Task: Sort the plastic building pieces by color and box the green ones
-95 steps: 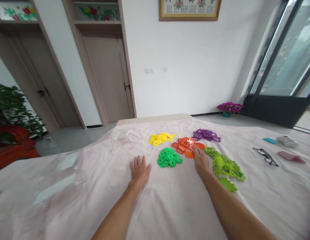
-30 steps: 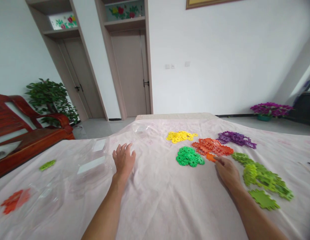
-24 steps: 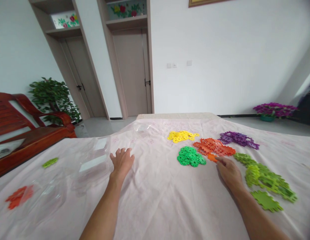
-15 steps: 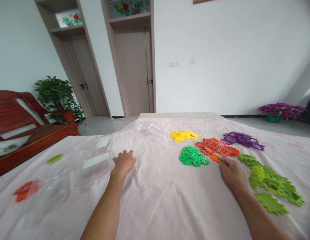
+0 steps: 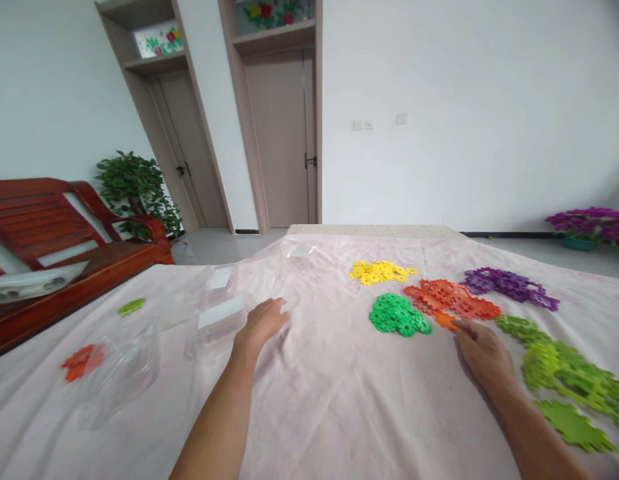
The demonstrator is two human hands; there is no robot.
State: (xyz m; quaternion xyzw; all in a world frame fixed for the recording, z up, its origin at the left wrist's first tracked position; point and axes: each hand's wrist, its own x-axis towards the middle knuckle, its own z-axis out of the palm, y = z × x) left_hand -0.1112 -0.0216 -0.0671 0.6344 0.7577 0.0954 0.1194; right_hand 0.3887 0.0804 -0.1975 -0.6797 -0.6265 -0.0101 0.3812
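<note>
My right hand (image 5: 482, 350) is closed at the fingertips on the edge of a small flat orange plastic piece (image 5: 445, 320), just in front of a pile of red-orange notched pieces (image 5: 452, 298). Left of that hand lies a heap of green flower-shaped discs (image 5: 399, 315). To its right spread light-green interlocking pieces (image 5: 569, 367), with one larger green toothed plate (image 5: 575, 425) nearer me. My left hand (image 5: 263, 323) hovers or rests low over the cloth, fingers bent and thumb apart, holding nothing. Beside it are clear plastic containers (image 5: 220, 327).
Yellow discs (image 5: 382, 272) and purple pieces (image 5: 509, 287) lie farther back on the pink cloth (image 5: 339, 413). At left are orange-red pieces (image 5: 82, 362), a green piece (image 5: 132, 306) and crumpled clear plastic (image 5: 126, 373). A wooden bench (image 5: 74, 233) stands beyond the left edge.
The whole scene has shifted to the right as the view turned slightly left. My left hand has turned a little, its fingers drawn closer together. My right hand stays at the orange piece.
</note>
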